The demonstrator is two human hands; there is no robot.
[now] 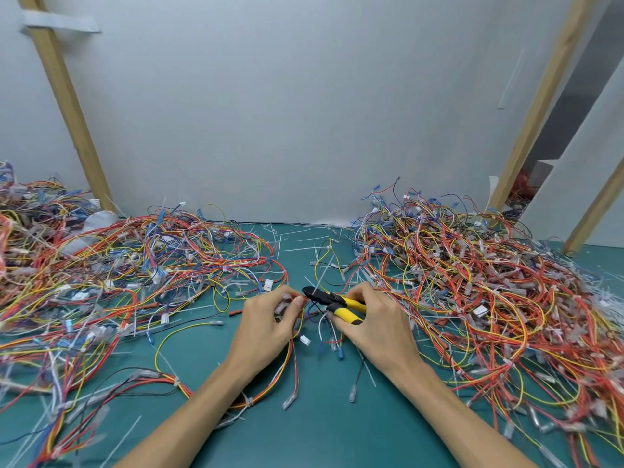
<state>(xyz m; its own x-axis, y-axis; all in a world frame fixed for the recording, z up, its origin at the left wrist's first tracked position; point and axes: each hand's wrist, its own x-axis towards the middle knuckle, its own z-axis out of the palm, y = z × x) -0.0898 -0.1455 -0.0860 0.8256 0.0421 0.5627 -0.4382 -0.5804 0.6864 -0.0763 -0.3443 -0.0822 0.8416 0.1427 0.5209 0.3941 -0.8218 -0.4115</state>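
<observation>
Green matting point(324, 434) covers the table, and a plain white wall point(304, 113) stands behind it with a wooden post point(67, 106) leaning at each side. One big messy pile of red, yellow and blue wires point(118, 271) lies on the left and another pile point(472, 282) lies on the right. Little white plastic strips point(304, 248) are scattered on the mat between them. The left hand point(266, 327) is curled tight around a small wire bundle point(293, 366), which trails down onto the mat toward the person. The right hand point(374, 324) grips the yellow handles of small cutters point(332, 302). The black tip of the cutters sits right at the wires by the left thumb, in the middle of the table.
</observation>
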